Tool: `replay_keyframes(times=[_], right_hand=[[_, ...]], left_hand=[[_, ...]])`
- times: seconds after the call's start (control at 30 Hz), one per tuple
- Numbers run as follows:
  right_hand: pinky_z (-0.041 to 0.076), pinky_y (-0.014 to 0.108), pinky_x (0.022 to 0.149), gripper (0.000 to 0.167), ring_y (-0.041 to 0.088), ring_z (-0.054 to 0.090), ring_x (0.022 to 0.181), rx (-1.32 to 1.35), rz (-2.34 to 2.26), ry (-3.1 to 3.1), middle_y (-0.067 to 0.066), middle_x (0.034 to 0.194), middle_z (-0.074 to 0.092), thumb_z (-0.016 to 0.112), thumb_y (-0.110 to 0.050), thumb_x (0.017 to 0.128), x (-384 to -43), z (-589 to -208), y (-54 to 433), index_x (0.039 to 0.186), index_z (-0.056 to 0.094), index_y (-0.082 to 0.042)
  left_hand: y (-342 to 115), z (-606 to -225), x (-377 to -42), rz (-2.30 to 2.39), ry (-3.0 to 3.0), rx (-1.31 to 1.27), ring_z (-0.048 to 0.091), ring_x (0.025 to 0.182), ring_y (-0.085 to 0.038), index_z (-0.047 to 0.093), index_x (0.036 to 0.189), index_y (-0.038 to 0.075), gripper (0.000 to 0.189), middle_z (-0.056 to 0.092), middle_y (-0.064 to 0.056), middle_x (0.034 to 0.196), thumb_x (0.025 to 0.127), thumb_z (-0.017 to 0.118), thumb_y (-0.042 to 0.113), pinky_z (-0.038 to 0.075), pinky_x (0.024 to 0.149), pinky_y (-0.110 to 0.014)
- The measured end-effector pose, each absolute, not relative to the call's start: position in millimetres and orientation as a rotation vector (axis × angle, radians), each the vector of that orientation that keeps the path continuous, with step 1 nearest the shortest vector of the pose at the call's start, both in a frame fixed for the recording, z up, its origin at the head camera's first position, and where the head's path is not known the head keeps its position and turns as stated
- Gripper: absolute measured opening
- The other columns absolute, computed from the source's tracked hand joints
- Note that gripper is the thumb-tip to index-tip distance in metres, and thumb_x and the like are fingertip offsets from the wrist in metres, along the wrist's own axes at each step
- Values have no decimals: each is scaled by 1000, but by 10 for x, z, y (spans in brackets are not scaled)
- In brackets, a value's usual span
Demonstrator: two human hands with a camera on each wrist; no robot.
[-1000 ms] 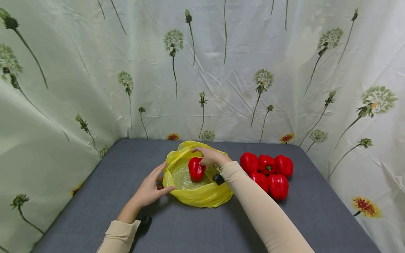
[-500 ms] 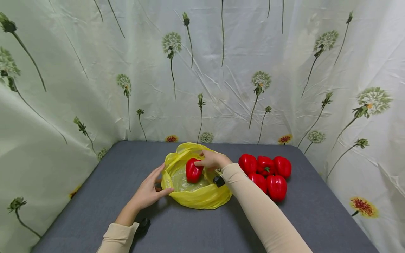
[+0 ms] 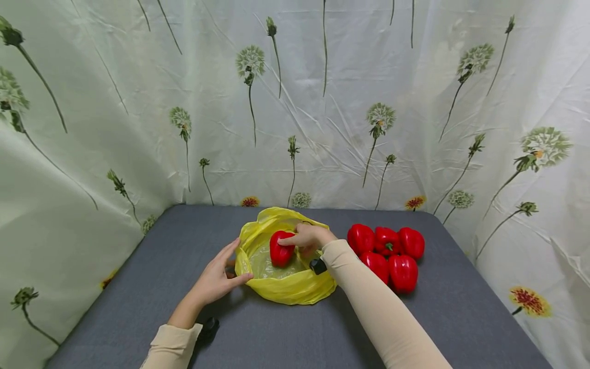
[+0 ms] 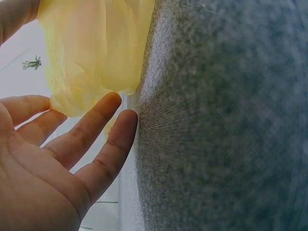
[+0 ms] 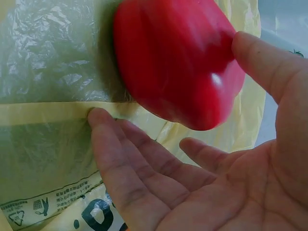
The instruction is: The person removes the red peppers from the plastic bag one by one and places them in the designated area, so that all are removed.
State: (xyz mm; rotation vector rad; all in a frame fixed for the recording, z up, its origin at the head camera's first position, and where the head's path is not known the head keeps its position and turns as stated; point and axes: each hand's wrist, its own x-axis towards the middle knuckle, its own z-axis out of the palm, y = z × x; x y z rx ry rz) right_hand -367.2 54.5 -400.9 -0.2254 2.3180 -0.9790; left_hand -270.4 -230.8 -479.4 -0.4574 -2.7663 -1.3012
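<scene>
In the head view a yellow plastic bag (image 3: 295, 289) lies on the table with its mouth spread wide. One red bell pepper (image 3: 280, 251) sits inside it. My right hand (image 3: 310, 237) reaches into the bag. The right wrist view has its thumb (image 5: 257, 55) against the pepper (image 5: 178, 62), while the other fingers extend below it, apart from it, over printed plastic. My left hand (image 3: 214, 277) rests at the bag's left side, fingers spread and loosely bent. In the left wrist view some fingertips touch the bag's outer wall (image 4: 96, 43); two others reach past it.
Several more red bell peppers (image 3: 403, 274) stand in a cluster right of the bag, near my right sleeve (image 3: 378, 302). A dark grey cloth covers the table (image 3: 276, 341). Behind hangs a pale curtain (image 3: 322, 169) with dandelion prints.
The pepper has shifted slightly left and down inside the bag. My right fingers have moved off the pepper, leaving the thumb at it. My left hand stays at the bag's side.
</scene>
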Motion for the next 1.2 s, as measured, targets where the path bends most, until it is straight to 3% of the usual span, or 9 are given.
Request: replay_keyframes(times=[0.07,0.2,0.33,0.53,0.8,1.2], right_hand=[[63,41,98,70,26,65,108,-219,-993,2297,20,132,59,71,-47,102,-3670,-4013,546,145,46,2],[61,36,87,56,22,61,86,-227,-1000,2270,17,112,61,71,-46,102,-3664,-4022,540,128,49,-2],[56,31,77,58,19,56,74,-233,-1010,2254,11,103,57,71,-46,102,-3666,-4045,531,131,47,-2],[53,31,76,52,19,55,72,-244,-1038,2221,9,100,57,71,-44,103,-3668,-4073,519,126,49,-4],[47,30,73,35,17,52,69,-326,-1016,2231,6,74,56,70,-40,104,-3677,-4100,513,103,60,-7],[46,30,73,35,18,49,70,-353,-984,2266,6,74,54,73,-41,103,-3663,-4079,492,94,59,-10]], left_hand=[[-2308,-4792,-2704,-1302,-2766,-459,66,132,-43,27,171,6,105,28,-22,175,91,89,36,66,89,-35],[-2308,-4788,-2703,-1303,-2765,-466,66,132,-43,26,171,6,105,28,-22,175,91,88,36,65,89,-34],[-2308,-4783,-2695,-1303,-2767,-472,65,132,-44,26,171,5,105,27,-22,175,92,88,36,65,89,-35],[-2307,-4783,-2689,-1301,-2774,-468,64,133,-45,26,171,6,104,27,-22,176,92,87,36,66,91,-37],[-2308,-4794,-2699,-1294,-2773,-465,65,132,-45,26,171,6,105,28,-22,176,92,88,37,66,90,-37],[-2308,-4786,-2694,-1300,-2774,-454,64,134,-46,26,171,7,104,27,-22,176,92,87,37,66,91,-38]])
